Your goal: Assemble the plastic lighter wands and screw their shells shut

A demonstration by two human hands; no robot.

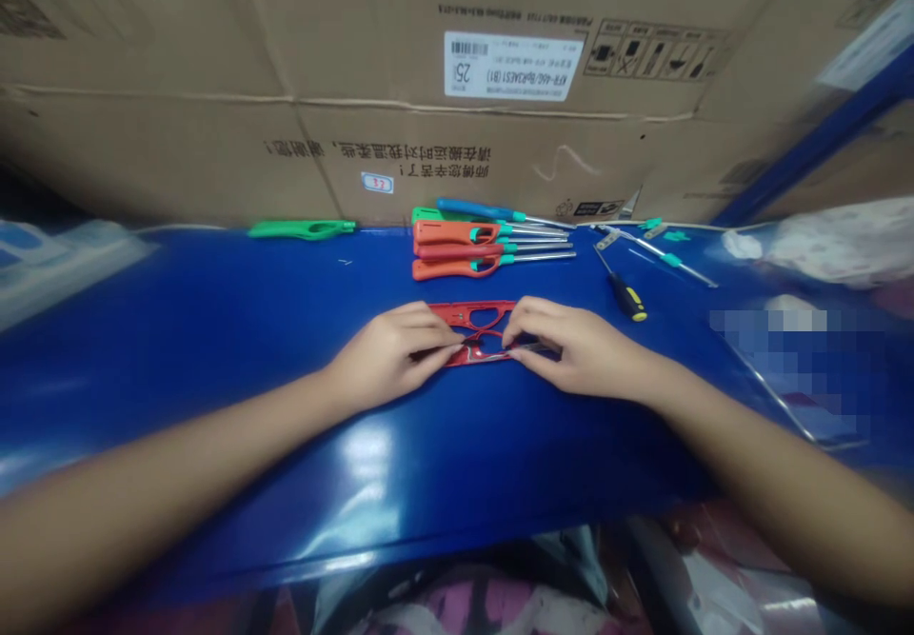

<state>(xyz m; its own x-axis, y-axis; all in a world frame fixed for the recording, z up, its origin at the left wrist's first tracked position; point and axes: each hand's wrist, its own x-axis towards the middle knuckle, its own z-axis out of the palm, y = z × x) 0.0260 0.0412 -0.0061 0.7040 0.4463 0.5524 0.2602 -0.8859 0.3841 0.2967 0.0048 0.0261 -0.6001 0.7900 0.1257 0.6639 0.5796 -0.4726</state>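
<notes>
Two red halves of a lighter casing lie side by side on the table. The far half [461, 314] shows its trigger opening and is partly behind my fingers. In the near half [477, 355] a pale wire and small parts are visible. My left hand [392, 354] pinches a small dark part [472, 341] at the near half's left portion. My right hand [571, 345] has its thumb and fingers closed at the right end of the same half, beside a thin metal piece. The fingers partly hide what they grip there.
Behind my hands lies a pile of red, green and blue long-necked lighters [461, 249]. A green casing [304, 228] is at the left, a screwdriver [628, 297] and metal tube [685, 268] at the right. A cardboard box [343, 45] walls the back of the blue table [249, 302].
</notes>
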